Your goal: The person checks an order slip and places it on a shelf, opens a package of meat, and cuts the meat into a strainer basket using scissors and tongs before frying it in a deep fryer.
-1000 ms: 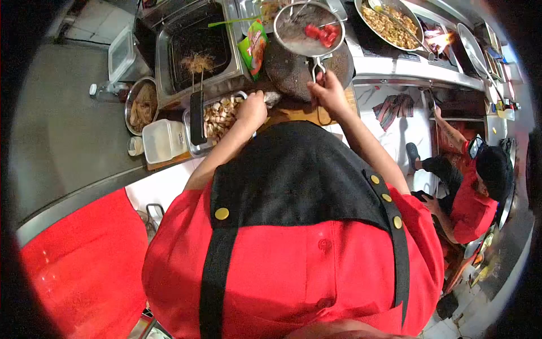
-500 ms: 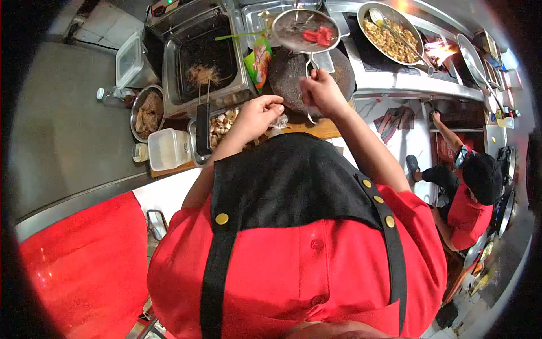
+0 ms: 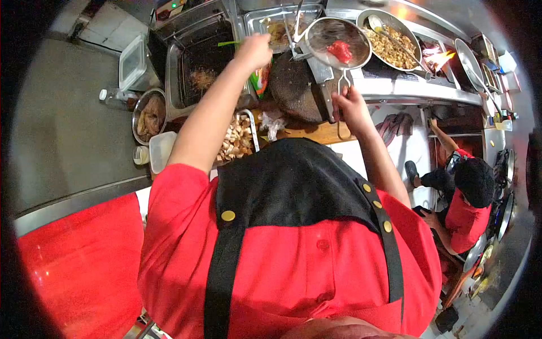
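My right hand (image 3: 351, 107) is closed round the handle of a round wire strainer (image 3: 339, 34). Red pieces (image 3: 340, 51) lie in the strainer's mesh. Beneath and left of the strainer, a cleaver (image 3: 320, 70) rests on the dark round chopping block (image 3: 293, 93). My left hand (image 3: 254, 52) is raised at the green end of a utensil, above a green and orange packet (image 3: 261, 79). Its fingers are curled, and what they hold, if anything, is hidden.
A pan of browned food (image 3: 392, 51) sits at the stove beside a flame (image 3: 439, 58). Chopped mushrooms (image 3: 237, 138) fill a tray. A steel bowl (image 3: 149, 116) stands at left. A co-worker (image 3: 468, 209) crouches at right.
My left hand has moved up and away from the mushroom tray to the green utensil. My right hand and the strainer have shifted right, and the cleaver on the block now shows.
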`<state>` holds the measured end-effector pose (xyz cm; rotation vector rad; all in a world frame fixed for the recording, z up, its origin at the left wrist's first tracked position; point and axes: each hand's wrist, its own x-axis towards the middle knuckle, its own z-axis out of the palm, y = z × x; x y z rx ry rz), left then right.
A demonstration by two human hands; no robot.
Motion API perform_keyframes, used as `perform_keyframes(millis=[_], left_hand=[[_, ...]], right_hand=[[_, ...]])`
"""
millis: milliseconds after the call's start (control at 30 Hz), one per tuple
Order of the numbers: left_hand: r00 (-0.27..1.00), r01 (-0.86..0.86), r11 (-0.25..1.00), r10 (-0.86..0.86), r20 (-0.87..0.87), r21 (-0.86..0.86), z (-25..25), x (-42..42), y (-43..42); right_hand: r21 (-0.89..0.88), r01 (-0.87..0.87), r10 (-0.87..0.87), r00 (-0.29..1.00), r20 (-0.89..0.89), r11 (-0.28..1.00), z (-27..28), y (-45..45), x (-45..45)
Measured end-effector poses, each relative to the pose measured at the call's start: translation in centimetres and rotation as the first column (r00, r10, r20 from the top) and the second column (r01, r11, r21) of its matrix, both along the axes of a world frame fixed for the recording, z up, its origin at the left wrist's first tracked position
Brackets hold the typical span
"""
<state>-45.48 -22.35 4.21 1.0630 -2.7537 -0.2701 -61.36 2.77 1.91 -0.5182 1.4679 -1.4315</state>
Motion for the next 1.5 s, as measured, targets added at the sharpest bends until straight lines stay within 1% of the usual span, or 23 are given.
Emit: perform_keyframes(millis=[67, 100, 167, 233, 267, 367, 467, 500, 567, 633, 833, 867, 900, 967, 1033, 1067, 1100, 1167, 1200, 1300, 1333, 1433, 1500], left_hand=[[0.916, -0.035, 0.989, -0.025, 0.401, 0.142, -2.6, -2.8, -1.1], [0.884, -0.119, 0.992, 0.083, 0.461, 0.049, -5.6, -3.6, -1.7], [0.836, -0.127, 0.990, 0.070, 0.545, 0.067, -6.3, -5.0, -0.9], [0.887, -0.239, 0.924, 0.082, 0.455, 0.299, -13.5, -5.9, -3.4], [0.894, -0.321, 0.856, 0.133, 0.427, 0.406, -10.8, -6.3, -0.5], [0.802, -0.595, 0.712, 0.559, 0.212, 0.373, -12.5, -5.7, 3.5], [0.789, -0.449, 0.678, 0.606, -0.098, 0.582, -14.0, -3.6, 2.1], [0.688, -0.505, 0.661, 0.697, -0.205, 0.554, -13.6, -3.7, 2.5], [0.788, -0.432, 0.774, 0.573, -0.223, 0.464, -12.1, -3.3, 2.5], [0.708, -0.132, 0.887, 0.397, -0.584, 0.444, -12.5, -3.1, 3.2], [0.582, 0.111, 0.902, 0.282, -0.763, 0.418, -4.3, -0.2, 11.5], [0.538, 0.264, 0.737, 0.422, -0.730, 0.622, -4.1, 0.4, 12.7], [0.643, 0.356, 0.464, 0.508, -0.573, 0.811, -2.1, 1.7, 13.6], [0.724, 0.576, 0.017, 0.452, -0.521, 0.817, -1.2, 3.4, 15.1], [0.742, 0.614, -0.076, 0.396, -0.541, 0.786, 1.9, 4.6, 16.8], [0.675, 0.629, -0.026, 0.514, -0.529, 0.777, 2.6, 4.8, 17.3], [0.737, 0.529, -0.101, 0.548, -0.397, 0.842, 3.6, 5.4, 16.8], [0.610, 0.598, 0.030, 0.631, -0.479, 0.801, 2.6, 6.3, 16.5], [0.572, 0.630, -0.048, 0.704, -0.421, 0.775, 2.6, 6.7, 16.8], [0.633, 0.586, -0.065, 0.659, -0.406, 0.808, 1.2, 8.4, 16.1], [0.541, 0.615, 0.029, 0.711, -0.448, 0.788, 0.6, 8.4, 16.3], [0.585, 0.542, 0.119, 0.658, -0.475, 0.832, 0.3, 9.8, 16.0], [0.488, 0.521, 0.180, 0.739, -0.464, 0.835, 1.9, 10.0, 16.4]], right_hand=[[-0.011, -0.103, 0.103, 0.994, 0.023, 0.995, 1.7, 2.0, 0.3], [0.005, -0.043, 0.042, 0.999, 0.033, 0.999, 1.6, 2.5, 0.7], [-0.089, 0.003, 0.002, 0.999, 0.054, 0.996, 1.4, 3.5, 0.7], [-0.096, 0.044, -0.042, 0.999, 0.030, 0.994, 1.5, 4.6, 0.9], [-0.052, 0.053, -0.052, 0.998, 0.029, 0.997, 1.6, 5.3, 1.0], [0.019, 0.062, -0.062, 0.998, 0.002, 0.998, 2.6, 6.5, 1.5], [-0.010, 0.066, -0.066, 0.997, 0.036, 0.998, 2.1, 7.0, 1.9], [-0.012, 0.068, -0.067, 0.997, 0.037, 0.998, 1.9, 6.9, 2.0], [-0.018, 0.062, -0.060, 0.996, 0.067, 0.998, 1.5, 6.5, 2.2], [-0.004, 0.050, -0.050, 0.998, 0.036, 0.999, 1.2, 5.8, 2.4], [0.019, -0.063, 0.064, 0.996, -0.066, 0.998, 2.1, 2.5, 3.1], [-0.006, -0.077, 0.077, 0.996, -0.055, 0.997, 3.2, 1.7, 3.5], [-0.031, -0.095, 0.094, 0.995, -0.044, 0.995, 3.9, 0.8, 4.0], [-0.048, -0.067, 0.061, 0.992, -0.112, 0.997, 3.2, -1.5, 5.4], [-0.081, -0.064, 0.052, 0.989, -0.141, 0.995, 3.8, -3.3, 7.2], [-0.153, -0.052, 0.006, 0.957, -0.290, 0.987, 2.6, -4.2, 8.1], [-0.244, -0.051, -0.018, 0.961, -0.274, 0.969, 1.7, -5.1, 9.0], [-0.187, -0.130, 0.034, 0.896, -0.443, 0.974, 1.2, -5.7, 10.2], [-0.214, -0.151, 0.022, 0.861, -0.507, 0.965, 1.3, -6.2, 10.6], [-0.186, -0.182, -0.025, 0.648, -0.761, 0.966, 2.9, -7.2, 11.0], [-0.185, -0.199, -0.012, 0.648, -0.762, 0.962, 2.9, -7.4, 11.1], [-0.115, -0.273, 0.102, 0.666, -0.739, 0.955, 1.7, -8.8, 11.7], [-0.093, -0.361, 0.196, 0.684, -0.703, 0.928, 1.6, -9.6, 11.9]])
